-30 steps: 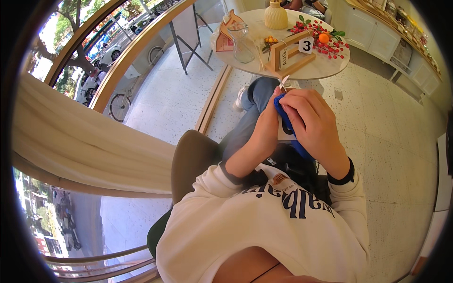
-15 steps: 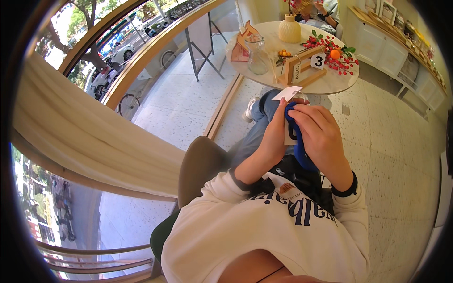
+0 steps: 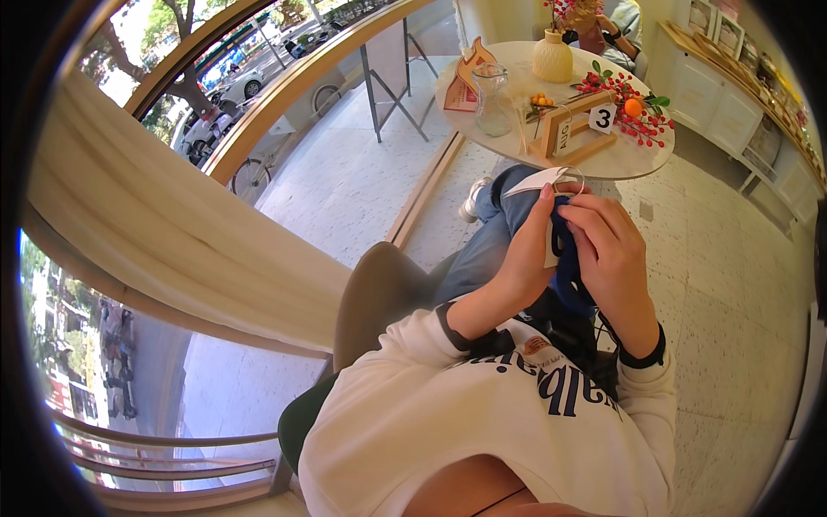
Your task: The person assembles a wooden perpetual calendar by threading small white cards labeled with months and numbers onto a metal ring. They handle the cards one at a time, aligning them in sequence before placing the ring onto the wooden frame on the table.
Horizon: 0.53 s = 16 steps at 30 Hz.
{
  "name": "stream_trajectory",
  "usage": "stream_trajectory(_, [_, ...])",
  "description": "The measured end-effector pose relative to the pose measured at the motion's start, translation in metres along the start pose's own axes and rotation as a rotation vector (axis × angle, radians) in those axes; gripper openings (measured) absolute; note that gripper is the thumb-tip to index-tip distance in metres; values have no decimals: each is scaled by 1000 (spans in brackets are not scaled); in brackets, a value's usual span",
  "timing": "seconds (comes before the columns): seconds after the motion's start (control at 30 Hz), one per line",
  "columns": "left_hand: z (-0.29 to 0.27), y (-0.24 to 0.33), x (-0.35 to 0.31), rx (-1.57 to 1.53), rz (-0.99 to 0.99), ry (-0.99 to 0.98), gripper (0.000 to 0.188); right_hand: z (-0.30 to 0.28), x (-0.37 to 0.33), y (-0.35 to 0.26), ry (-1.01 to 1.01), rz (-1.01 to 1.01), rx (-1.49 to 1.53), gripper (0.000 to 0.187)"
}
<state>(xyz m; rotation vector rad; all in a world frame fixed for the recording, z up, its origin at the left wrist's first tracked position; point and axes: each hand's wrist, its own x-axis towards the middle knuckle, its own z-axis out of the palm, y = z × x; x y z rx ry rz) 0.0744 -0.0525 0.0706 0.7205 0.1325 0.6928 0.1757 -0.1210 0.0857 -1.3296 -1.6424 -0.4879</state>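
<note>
Above my lap, my left hand (image 3: 524, 248) is closed around a set of white cards (image 3: 536, 180) joined by a thin ring (image 3: 581, 179). One card stands up past my thumb, and another with a black character shows between my hands. My right hand (image 3: 613, 246) is closed right beside it, its fingers bent against a dark blue cloth (image 3: 568, 280). The cloth runs from the fingertips down between my palms toward my lap. The fingertips behind the cards are partly hidden.
Ahead stands a round table (image 3: 633, 162) with a wooden calendar stand (image 3: 590, 155), a glass vase (image 3: 493, 108), a yellow vase (image 3: 552, 59) and red berry sprigs (image 3: 646, 129). Another person (image 3: 616, 39) sits beyond it. A window and curtain (image 3: 164, 215) are at left.
The blue cloth has slipped from over the card's top edge to lower between my hands. The upper card now spreads farther left, and the ring shows more. The whole view has shifted slightly.
</note>
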Motion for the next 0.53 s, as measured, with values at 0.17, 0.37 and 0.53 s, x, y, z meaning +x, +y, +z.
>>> stream_trajectory(0.17, [-3,2,5,51,70,-61,42,-7,0,-4,-158,-16,179,18])
stream_trajectory(0.37, [-12,2,9,58,93,-94,40,-12,0,-6,-213,-6,109,20])
stream_trajectory(0.53, [1,2,-2,23,-78,60,43,-6,1,-3,-74,41,17,21])
